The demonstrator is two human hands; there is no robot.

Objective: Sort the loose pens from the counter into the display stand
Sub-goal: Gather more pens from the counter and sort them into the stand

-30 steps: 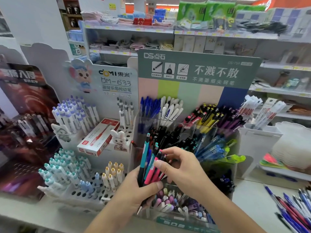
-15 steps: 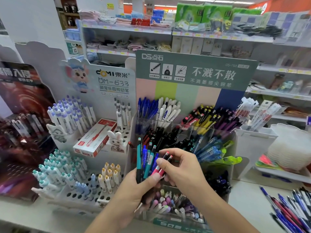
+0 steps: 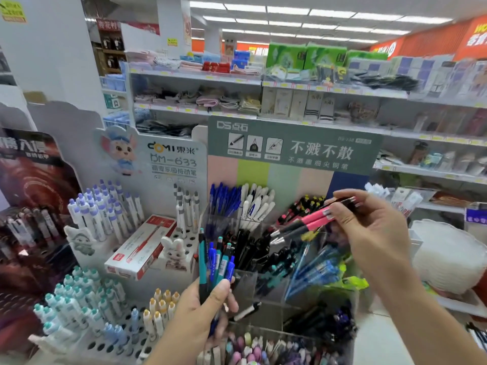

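My left hand [image 3: 196,309] grips a bunch of teal and blue pens [image 3: 217,264], held upright in front of the clear display stand [image 3: 271,280]. My right hand [image 3: 369,227] is raised over the stand's upper right and pinches two pink pens [image 3: 311,219] by their black clip ends; their tips point left and down, toward the compartment of black pens [image 3: 253,248]. Behind it, the stand holds blue pens [image 3: 224,196], white pens [image 3: 257,201] and pink and yellow pens [image 3: 303,206] in separate compartments.
A white peg-hole stand [image 3: 105,338] with purple, teal and yellow capped pens and a red-and-white pen box [image 3: 142,248] stands at the left. A dark red display [image 3: 29,206] is at far left. A white tub [image 3: 448,256] sits at right; shop shelves run behind.
My right hand drew the pink pens out of the bunch in my left hand and lifted them up and to the right. The view tilted upward.
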